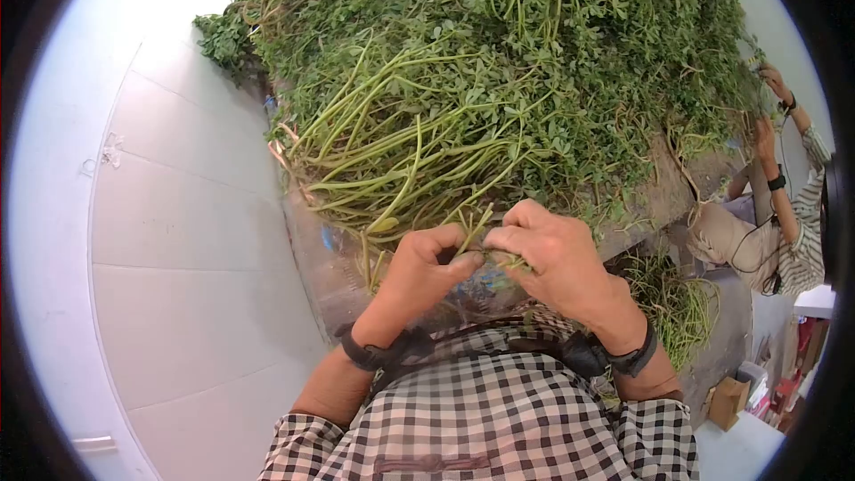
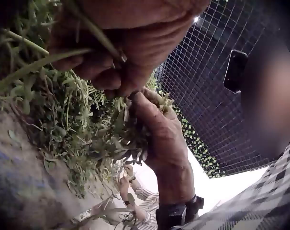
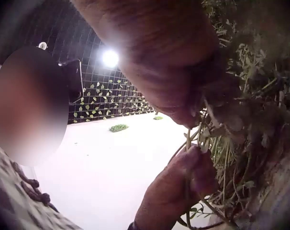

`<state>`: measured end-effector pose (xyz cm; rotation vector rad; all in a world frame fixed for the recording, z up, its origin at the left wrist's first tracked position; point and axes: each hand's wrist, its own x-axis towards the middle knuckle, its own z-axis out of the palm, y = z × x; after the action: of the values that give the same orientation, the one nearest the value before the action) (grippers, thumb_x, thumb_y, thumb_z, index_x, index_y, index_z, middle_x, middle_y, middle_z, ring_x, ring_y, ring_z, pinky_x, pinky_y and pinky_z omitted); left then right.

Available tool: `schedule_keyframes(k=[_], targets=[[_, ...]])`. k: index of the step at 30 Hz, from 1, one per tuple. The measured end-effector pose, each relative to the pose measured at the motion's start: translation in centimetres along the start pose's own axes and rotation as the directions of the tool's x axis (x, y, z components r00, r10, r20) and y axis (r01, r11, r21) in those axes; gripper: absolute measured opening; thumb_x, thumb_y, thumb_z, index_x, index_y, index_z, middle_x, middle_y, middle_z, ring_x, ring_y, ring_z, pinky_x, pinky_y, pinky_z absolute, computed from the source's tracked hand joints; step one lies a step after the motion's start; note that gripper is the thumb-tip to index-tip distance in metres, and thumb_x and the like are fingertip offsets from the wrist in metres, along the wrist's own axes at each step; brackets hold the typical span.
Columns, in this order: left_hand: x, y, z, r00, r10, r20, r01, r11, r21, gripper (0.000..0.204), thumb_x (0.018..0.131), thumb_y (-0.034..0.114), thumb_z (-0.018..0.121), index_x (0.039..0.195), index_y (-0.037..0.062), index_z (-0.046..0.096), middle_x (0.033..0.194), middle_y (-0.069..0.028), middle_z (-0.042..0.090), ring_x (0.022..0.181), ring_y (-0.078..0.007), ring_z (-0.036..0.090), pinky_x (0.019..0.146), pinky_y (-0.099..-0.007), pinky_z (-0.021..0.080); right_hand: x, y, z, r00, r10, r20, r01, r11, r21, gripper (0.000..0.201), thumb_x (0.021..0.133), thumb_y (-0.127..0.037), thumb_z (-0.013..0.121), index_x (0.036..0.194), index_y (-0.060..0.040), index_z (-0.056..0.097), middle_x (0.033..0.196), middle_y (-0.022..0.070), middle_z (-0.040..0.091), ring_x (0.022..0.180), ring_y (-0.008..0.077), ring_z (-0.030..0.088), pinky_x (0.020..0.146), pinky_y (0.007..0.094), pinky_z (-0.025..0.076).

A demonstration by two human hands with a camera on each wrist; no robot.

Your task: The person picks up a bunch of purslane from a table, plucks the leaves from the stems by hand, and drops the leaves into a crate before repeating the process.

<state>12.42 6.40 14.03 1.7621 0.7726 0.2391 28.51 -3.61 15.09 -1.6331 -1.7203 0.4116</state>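
Note:
Close in front of the body, my left hand (image 1: pixel 424 269) pinches thin green plant stems (image 1: pixel 478 223) between thumb and fingers. Thumb and fingers of my right hand (image 1: pixel 559 254) grip the same small bunch just beside it, the two sets of fingertips almost meeting. Short stem ends stick up between the hands. Leafy tops (image 2: pixel 128 127) hang below the fingers in the left wrist view. In the right wrist view, long stems (image 3: pixel 188 139) run between both hands. Right behind them lies a large heap of leafy greens (image 1: pixel 534 107), its pale stems pointing left.
The heap covers most of a worn tabletop (image 1: pixel 334 289). Beside the table on the left is a white panelled wall (image 1: pixel 191 232). More cut stems (image 1: pixel 677 312) lie low on the right. Another person (image 1: pixel 775 223) in a striped top handles greens at the far right, near a cardboard box (image 1: pixel 728 403).

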Motion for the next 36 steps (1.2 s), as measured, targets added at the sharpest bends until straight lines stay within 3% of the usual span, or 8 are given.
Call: schedule_keyframes(k=[6,12,16,19,20,24,34,36], targets=[[-0.3,-0.4,0.4,0.997,0.065,-0.05,-0.063,0.997,0.047,0.017,0.074,0.013,0.063,0.071,-0.0012,0.054,0.055,-0.003,0.04,0.053,-0.0086,0.036,0.047,-0.0262,0.032,0.5,-0.3,0.0,0.996,-0.012,0.089,0.02,0.995,-0.095,0.021,0.066,-0.01,0.066,0.084,-0.0072,0.055,0.078,0.0083,0.05,0.066,0.0283,0.056,0.054,0.0368,0.047],[-0.4,-0.1,0.2,0.999,0.043,-0.02,-0.043,0.999,0.02,0.017,0.075,0.013,0.061,0.072,-0.0015,0.053,0.057,-0.0042,0.041,0.055,-0.0095,0.036,0.05,-0.0267,0.033,0.3,1.5,1.4,0.995,0.098,-0.001,-0.097,0.986,0.139,0.019,0.069,-0.009,0.06,0.086,-0.0039,0.054,0.08,0.013,0.056,0.069,0.0317,0.057,0.059,0.0371,0.047],[-0.4,-0.7,0.2,0.996,0.014,-0.089,-0.027,0.989,-0.145,0.017,0.077,0.012,0.06,0.074,-0.0016,0.051,0.06,-0.0034,0.042,0.058,-0.0092,0.037,0.052,-0.0262,0.033,0.2,2.4,-0.5,0.882,0.469,-0.032,-0.421,0.818,0.393,0.017,0.077,-0.012,0.055,0.091,-0.0015,0.055,0.077,0.0133,0.061,0.07,0.0227,0.06,0.066,0.0308,0.046],[-0.2,-1.5,-0.6,0.998,-0.002,-0.064,-0.002,0.999,-0.052,0.015,0.078,0.011,0.06,0.076,-0.0014,0.052,0.062,-0.002,0.045,0.06,-0.0085,0.038,0.054,-0.0252,0.035,0.0,3.1,-1.6,0.912,0.351,-0.213,-0.29,0.917,0.273,0.018,0.078,-0.014,0.058,0.09,-0.0012,0.056,0.076,0.0115,0.06,0.069,0.0191,0.058,0.065,0.0293,0.045],[-0.1,-1.5,-0.5,0.998,0.003,-0.06,-0.006,0.999,-0.053,0.014,0.078,0.011,0.06,0.077,-0.0013,0.054,0.062,-0.0018,0.046,0.06,-0.0082,0.039,0.054,-0.025,0.035,-0.1,2.7,-2.1,0.91,0.396,-0.126,-0.343,0.887,0.31,0.019,0.076,-0.014,0.061,0.09,-0.0024,0.058,0.077,0.0109,0.06,0.07,0.0211,0.059,0.064,0.03,0.046],[0.0,-0.2,-0.1,0.999,0.025,-0.045,-0.028,0.997,-0.07,0.013,0.077,0.01,0.061,0.082,-0.0011,0.057,0.063,-0.0015,0.047,0.061,-0.0078,0.041,0.056,-0.0241,0.037,-0.2,1.9,-0.9,0.995,0.097,0.018,-0.098,0.99,0.1,0.022,0.071,-0.014,0.066,0.091,-0.0077,0.06,0.076,0.0086,0.056,0.069,0.0274,0.057,0.06,0.0353,0.046],[0.0,-0.1,-0.1,0.997,0.069,-0.043,-0.068,0.997,0.027,0.013,0.077,0.01,0.06,0.081,-0.0013,0.056,0.063,-0.003,0.046,0.06,-0.0094,0.04,0.055,-0.0249,0.037,-0.1,0.9,1.3,0.987,0.1,0.123,-0.1,0.995,-0.01,0.024,0.069,-0.012,0.063,0.091,-0.0068,0.056,0.081,0.0102,0.054,0.07,0.0302,0.057,0.059,0.0382,0.046],[0.1,-0.1,-0.2,0.998,0.046,-0.051,-0.046,0.999,-0.001,0.013,0.077,0.01,0.06,0.079,-0.0015,0.054,0.062,-0.0033,0.044,0.06,-0.0099,0.04,0.055,-0.0254,0.037,-0.1,1.3,2.1,0.987,0.138,0.082,-0.148,0.98,0.131,0.022,0.071,-0.012,0.059,0.092,-0.0053,0.056,0.081,0.0122,0.055,0.072,0.0325,0.057,0.06,0.0387,0.046]])
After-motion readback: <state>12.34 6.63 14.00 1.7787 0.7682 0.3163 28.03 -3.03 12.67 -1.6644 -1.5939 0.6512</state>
